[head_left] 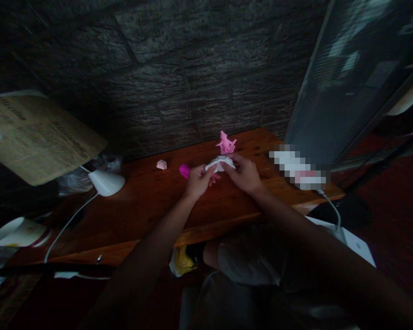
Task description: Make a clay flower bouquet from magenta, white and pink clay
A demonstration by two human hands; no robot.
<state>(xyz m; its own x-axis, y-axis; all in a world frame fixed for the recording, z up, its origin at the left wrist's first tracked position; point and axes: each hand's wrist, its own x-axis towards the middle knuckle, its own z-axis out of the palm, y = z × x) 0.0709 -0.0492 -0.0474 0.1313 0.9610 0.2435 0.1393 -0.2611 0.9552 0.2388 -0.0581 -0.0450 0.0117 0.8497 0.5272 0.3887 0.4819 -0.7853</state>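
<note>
Both my hands meet over the middle of a reddish wooden table [147, 206]. My left hand [198, 180] and my right hand [245, 173] pinch a crumpled white piece of paper [220, 163] between their fingertips. Just beyond it stands a bright pink folded paper figure [226, 143]. A magenta piece [184, 171] lies right beside my left hand, and a small pale pink lump [161, 164] rests further left.
A white desk lamp [107, 182] with a thin cable stands at the left. A cardboard box [34, 133] leans at the far left. A dark stone-pattern wall [179, 68] rises behind the table. A white power strip [298, 172] lies at the right edge.
</note>
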